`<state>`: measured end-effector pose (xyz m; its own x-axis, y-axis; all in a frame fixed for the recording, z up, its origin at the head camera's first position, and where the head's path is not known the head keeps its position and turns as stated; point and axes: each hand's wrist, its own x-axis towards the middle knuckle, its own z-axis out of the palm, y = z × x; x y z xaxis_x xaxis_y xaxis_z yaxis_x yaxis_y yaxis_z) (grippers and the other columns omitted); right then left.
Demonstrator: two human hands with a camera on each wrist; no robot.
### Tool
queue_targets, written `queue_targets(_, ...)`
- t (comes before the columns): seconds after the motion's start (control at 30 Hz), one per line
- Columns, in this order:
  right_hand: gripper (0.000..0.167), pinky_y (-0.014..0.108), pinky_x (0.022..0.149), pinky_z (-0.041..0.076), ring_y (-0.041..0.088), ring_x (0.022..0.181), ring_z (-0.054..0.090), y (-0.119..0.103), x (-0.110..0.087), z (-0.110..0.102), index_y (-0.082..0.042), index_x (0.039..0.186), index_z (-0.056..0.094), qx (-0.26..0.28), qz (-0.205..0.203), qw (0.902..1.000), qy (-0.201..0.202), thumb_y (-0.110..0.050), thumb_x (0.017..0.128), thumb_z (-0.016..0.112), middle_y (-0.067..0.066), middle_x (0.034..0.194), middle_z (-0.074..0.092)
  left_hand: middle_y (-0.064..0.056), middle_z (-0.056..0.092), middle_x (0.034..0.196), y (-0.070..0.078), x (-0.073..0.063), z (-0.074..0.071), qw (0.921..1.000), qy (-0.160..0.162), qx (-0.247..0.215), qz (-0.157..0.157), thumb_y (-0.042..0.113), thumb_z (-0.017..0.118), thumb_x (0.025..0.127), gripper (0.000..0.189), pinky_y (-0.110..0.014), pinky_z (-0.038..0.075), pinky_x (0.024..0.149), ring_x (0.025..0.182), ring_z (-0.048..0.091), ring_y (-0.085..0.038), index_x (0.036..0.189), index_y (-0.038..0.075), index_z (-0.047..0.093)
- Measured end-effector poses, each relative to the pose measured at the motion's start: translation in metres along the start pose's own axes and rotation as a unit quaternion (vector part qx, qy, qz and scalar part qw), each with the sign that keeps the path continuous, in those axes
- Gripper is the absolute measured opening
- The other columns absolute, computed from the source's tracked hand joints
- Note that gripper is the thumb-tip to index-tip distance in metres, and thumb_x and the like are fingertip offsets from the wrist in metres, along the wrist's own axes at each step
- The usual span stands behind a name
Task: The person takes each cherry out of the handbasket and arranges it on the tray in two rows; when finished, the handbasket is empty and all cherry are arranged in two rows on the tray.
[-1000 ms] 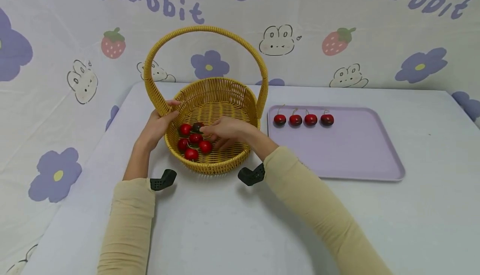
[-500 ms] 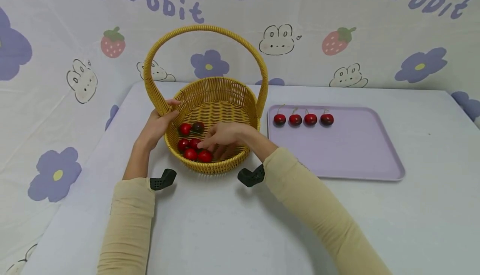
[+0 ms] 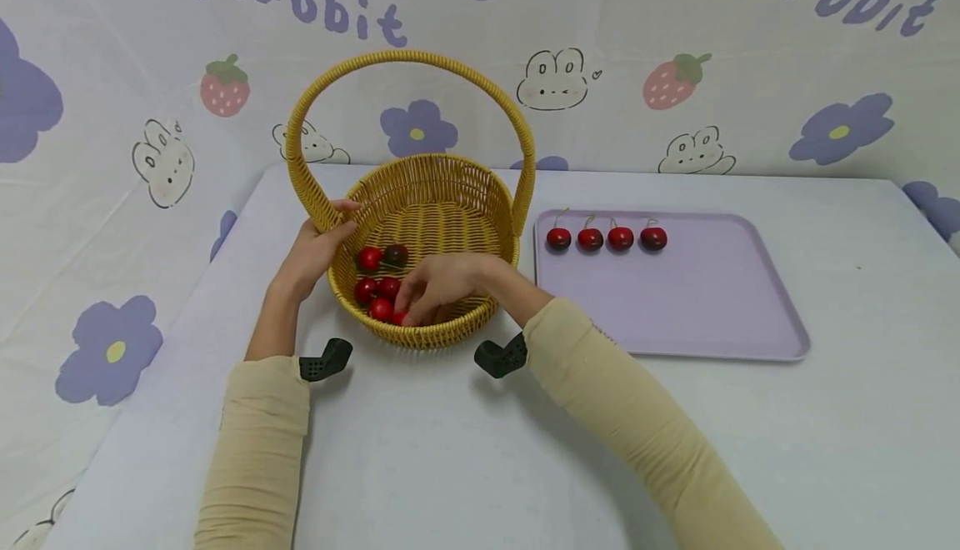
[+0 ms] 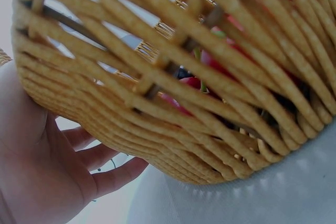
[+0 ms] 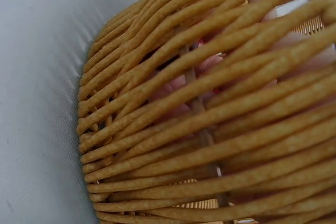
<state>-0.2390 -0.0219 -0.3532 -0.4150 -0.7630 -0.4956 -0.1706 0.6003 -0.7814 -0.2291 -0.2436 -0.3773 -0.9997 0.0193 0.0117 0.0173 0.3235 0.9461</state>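
A yellow wicker basket [image 3: 431, 336] with a tall arched handle stands on the table, red cherries lying in its front left part. My left hand [image 3: 306, 260] holds the basket's left rim at the foot of the handle, thumb on the inner side. Seen in the left wrist view, its fingers [image 4: 118, 177] reach along the outside of the weave. My right hand [image 3: 444, 282] is down inside the basket, fingers curled at a red cherry [image 3: 399, 317] near the front wall and covering most of it. Left of it lie several cherries [image 3: 381, 309], one very dark [image 3: 395, 255].
Right of the basket lies a light purple tray [image 3: 705, 300]. Along its back left edge several stemmed cherries [image 3: 590, 239] stand in a row. A patterned cloth [image 3: 600, 17] hangs behind the white table [image 3: 420, 450].
My right hand has moved from the dark cherry toward the basket's front wall, and its fingers have closed round a cherry there. Some cherries shifted slightly. The left hand stays put.
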Motion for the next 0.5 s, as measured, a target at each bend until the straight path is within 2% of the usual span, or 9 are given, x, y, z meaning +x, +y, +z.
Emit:
queue_targets(0.23, 0.023, 0.027, 0.074, 0.052, 0.017, 0.082, 0.059, -0.001, -0.001, 0.001, -0.006, 0.112, 0.062, -0.019, -0.018, 0.9996, -0.008, -0.011, 0.09, 0.066, 0.007, 0.1, 0.061, -0.018, 0.039, 0.142, 0.001, -0.001, 0.0, 1.0, -0.002, 0.003, 0.003, 0.013, 0.043, 0.101, 0.037, -0.051, 0.022, 0.108, 0.133, 0.032, -0.031, 0.135, 0.0, 0.042)
queue_targets(0.5, 0.03, 0.028, 0.082, 0.048, 0.018, 0.092, 0.059, -0.003, -0.017, -0.007, -0.014, 0.117, 0.065, -0.067, -0.055, 0.9953, 0.045, -0.023, 0.088, 0.069, 0.002, 0.099, 0.065, -0.018, 0.038, 0.142, 0.0, 0.0, 0.0, 1.0, -0.001, 0.003, 0.0, 0.012, 0.043, 0.101, 0.036, -0.052, 0.023, 0.107, 0.133, 0.032, -0.032, 0.135, 0.001, 0.043)
